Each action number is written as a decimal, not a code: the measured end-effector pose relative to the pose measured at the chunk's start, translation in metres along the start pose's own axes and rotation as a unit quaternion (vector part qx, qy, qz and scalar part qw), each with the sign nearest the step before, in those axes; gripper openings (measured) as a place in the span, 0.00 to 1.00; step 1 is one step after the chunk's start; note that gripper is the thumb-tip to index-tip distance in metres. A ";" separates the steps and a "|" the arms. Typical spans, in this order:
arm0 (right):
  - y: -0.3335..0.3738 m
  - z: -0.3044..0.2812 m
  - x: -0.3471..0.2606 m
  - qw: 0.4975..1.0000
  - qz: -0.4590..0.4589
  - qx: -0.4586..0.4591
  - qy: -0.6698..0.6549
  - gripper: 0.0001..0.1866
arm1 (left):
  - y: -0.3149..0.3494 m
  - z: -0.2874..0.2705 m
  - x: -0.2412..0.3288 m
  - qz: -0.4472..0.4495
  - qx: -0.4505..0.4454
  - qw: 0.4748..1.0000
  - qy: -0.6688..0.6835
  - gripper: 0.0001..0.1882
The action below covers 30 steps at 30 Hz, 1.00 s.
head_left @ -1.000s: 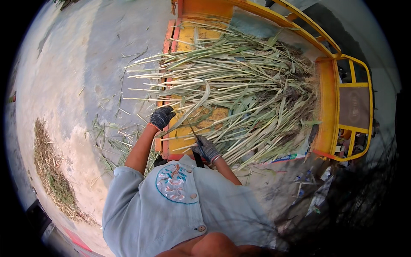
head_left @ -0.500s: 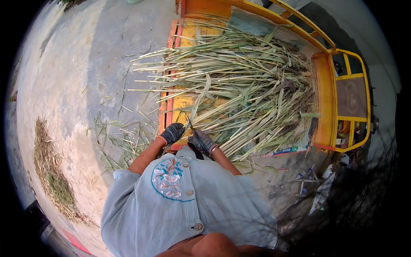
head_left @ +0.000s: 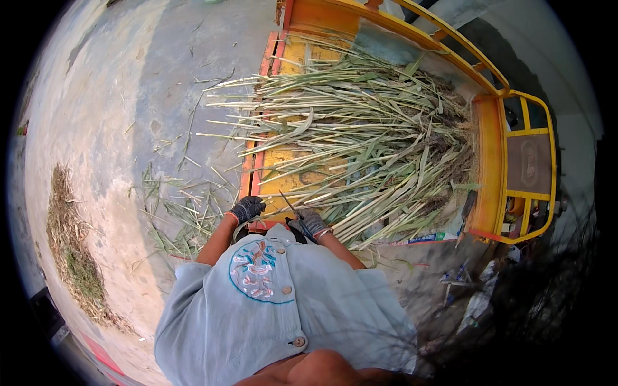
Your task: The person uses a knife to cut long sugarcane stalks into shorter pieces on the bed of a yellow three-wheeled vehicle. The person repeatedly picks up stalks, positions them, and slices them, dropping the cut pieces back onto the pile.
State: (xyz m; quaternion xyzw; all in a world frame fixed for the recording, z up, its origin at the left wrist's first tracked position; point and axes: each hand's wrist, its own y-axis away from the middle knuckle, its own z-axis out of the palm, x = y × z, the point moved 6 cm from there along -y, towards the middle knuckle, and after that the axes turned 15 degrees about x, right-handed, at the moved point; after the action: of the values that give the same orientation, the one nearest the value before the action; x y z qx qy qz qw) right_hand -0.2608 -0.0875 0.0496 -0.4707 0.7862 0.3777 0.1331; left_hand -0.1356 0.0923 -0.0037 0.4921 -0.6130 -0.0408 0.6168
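Note:
My left hand (head_left: 248, 209), in a dark patterned knit glove, is closed at the near left corner of the orange cargo bed (head_left: 278, 168). What its fingers hold, if anything, does not show. My right hand (head_left: 311, 224), in a grey glove, grips a narrow-bladed cutting tool (head_left: 290, 203). The blade points up and left, and its handle is mostly hidden by the glove. Beyond and right of both hands, long green stalks (head_left: 360, 128) with leaves and dark seed heads lie across the bed. Their pale cut ends point left, several past the bed's edge.
Stalk and leaf scraps (head_left: 190, 215) litter the concrete left of the bed. A heap of dried plants (head_left: 77, 257) lies farther left. A yellow rail frame (head_left: 529, 167) rises at the bed's right end. Tools and clutter (head_left: 460, 280) sit at lower right.
My left hand has drawn left, away from my right hand. The long leaf near the hands has dropped back among the stalks. The whole view has shifted slightly.

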 end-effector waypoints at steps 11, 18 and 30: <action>0.000 0.031 0.067 0.990 0.131 -0.007 -0.051 0.26 | -0.046 -0.145 0.048 -0.017 0.333 0.837 -0.435 0.14; 0.011 -0.043 0.026 0.968 0.205 0.008 -0.144 0.27 | -0.145 -0.018 0.209 0.349 0.318 0.855 -0.214 0.12; 0.061 -0.074 0.072 0.904 0.266 0.203 -0.265 0.21 | -0.263 0.146 0.265 0.142 0.140 0.914 -0.352 0.26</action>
State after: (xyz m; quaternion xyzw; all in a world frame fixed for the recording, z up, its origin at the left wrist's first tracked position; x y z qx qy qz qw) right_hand -0.3387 -0.1706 0.0875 -0.0892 0.8774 0.3425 0.3240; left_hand -0.0417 -0.2964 -0.0211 0.4350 -0.8534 -0.0374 0.2847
